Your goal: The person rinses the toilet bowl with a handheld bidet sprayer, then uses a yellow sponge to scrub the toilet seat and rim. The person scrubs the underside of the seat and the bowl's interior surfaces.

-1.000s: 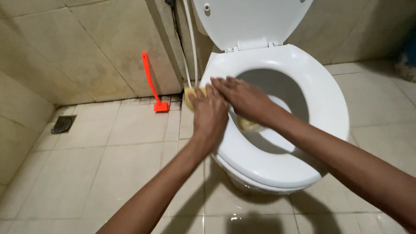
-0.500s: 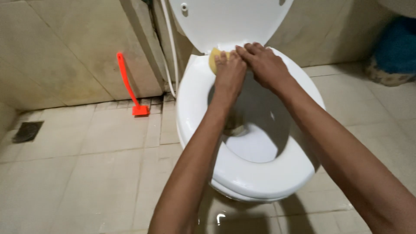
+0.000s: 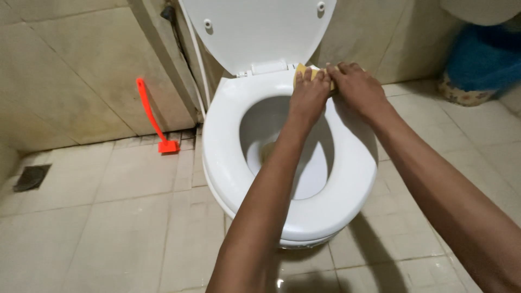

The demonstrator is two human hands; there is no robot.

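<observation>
Both hands down at the back of the toilet, side by side and touching. Left hand [image 3: 309, 95] flat, fingers pressed onto a small yellow rectangular sponge [image 3: 302, 72], only a corner of it peeking out past the fingertips. Right hand [image 3: 355, 87] just beside it, palm down, fingers curled over the sponge's other end. So both pressed on the sponge together, not really a grip, more a push-down.

Sponge sitting on the rear part of the white oval plastic toilet seat [image 3: 347, 190], right below the hinge. Left forearm crossing straight over the open bowl, right forearm coming in over the seat's right side.

Raised white plastic toilet lid [image 3: 260, 30] leaning back just behind the hands, two little round bumpers showing on it. Thin white hose [image 3: 196, 59] running down the wall left of the lid.

Further left, an orange plastic long-handled brush [image 3: 152, 116] propped tilted against the beige tiled wall [image 3: 70, 70], its square head on the floor. Dark square floor drain [image 3: 31, 177] near the left edge, well apart from the toilet. Beige tiled floor [image 3: 108, 228] all around, a bit shiny in front of the bowl.

Over in the far right corner, a blue bundle-looking thing [image 3: 480, 57] on a patterned base, too blurry to tell exactly what.
</observation>
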